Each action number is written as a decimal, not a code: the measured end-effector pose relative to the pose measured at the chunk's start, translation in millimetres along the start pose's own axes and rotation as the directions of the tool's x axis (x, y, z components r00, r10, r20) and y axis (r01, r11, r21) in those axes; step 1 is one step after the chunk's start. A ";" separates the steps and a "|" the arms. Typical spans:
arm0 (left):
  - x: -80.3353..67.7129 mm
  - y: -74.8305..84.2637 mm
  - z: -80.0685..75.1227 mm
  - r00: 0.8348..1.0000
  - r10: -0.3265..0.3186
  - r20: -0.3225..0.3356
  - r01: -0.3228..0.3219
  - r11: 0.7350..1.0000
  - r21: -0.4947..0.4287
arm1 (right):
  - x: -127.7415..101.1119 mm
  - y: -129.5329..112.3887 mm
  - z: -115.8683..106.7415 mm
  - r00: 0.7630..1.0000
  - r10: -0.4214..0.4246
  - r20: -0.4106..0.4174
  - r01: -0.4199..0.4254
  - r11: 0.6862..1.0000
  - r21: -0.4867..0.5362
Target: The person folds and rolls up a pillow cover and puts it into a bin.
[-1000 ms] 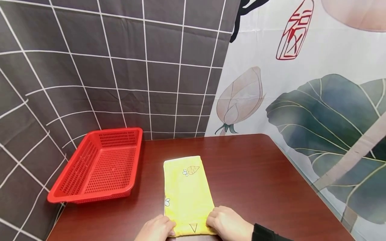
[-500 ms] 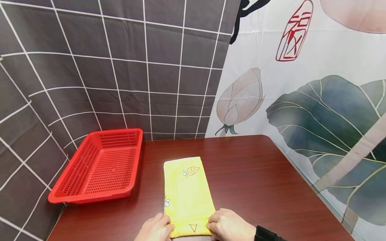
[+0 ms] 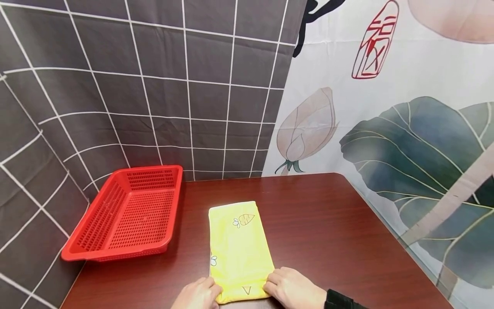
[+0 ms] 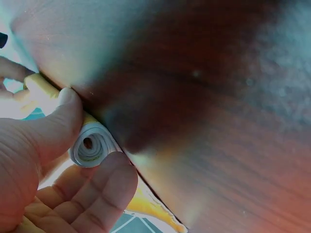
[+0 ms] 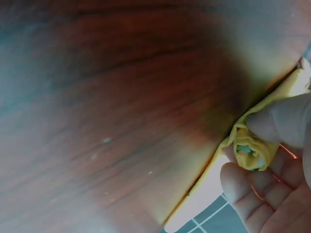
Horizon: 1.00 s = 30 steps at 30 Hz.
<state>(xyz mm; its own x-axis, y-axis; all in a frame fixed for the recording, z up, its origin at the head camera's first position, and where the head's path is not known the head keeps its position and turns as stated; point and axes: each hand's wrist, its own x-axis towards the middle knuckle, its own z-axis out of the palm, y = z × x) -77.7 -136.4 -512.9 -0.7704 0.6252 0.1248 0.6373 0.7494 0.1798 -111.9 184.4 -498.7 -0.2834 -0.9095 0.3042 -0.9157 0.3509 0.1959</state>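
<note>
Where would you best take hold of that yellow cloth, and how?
Probably the yellow cloth is best held by both ends of its rolled near edge, coming from the left and right. The rest lies flat, but there it forms a thick tube, its coiled ends showing in the wrist views, giving something to pinch. The left hand and right hand hold it there.

Grey gridded cloth [image 3: 154,90] and a white flower-print sheet [image 3: 390,128] meet behind a reddish-brown table [image 3: 308,227].

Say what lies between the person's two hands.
In the head view, the rolled near end of the yellow cloth spans from the left hand to the right hand.
</note>
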 end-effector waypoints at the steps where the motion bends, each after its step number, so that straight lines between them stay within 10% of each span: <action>1: -0.2 -0.5 -0.2 1.000 -0.002 0.003 0.002 1.000 -0.002 | -0.1 1.0 -0.4 1.000 0.005 0.010 -0.006 1.000 0.019; 12: -1.3 4.4 -10.4 0.999 -0.032 0.042 0.032 0.999 -0.008 | 4.9 14.1 3.2 0.991 0.105 0.084 -0.120 0.971 0.205; 19: -4.7 4.1 -8.7 1.000 -0.016 0.004 0.016 1.000 0.024 | 17.9 21.1 -3.7 0.838 0.292 0.461 -0.470 0.816 0.336; 30: -8.4 3.7 -1.9 0.997 -0.016 -0.075 0.019 0.999 0.038 | 42.4 30.7 -10.3 0.694 0.409 0.592 -0.660 0.690 0.297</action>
<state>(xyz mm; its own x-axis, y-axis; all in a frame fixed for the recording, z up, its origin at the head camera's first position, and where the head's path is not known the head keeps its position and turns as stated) -68.9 -139.2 -511.4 -0.7798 0.5952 0.1943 0.6229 0.7689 0.1445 -149.1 158.9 -470.2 -0.7401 -0.6199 -0.2607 -0.5293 0.7761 -0.3429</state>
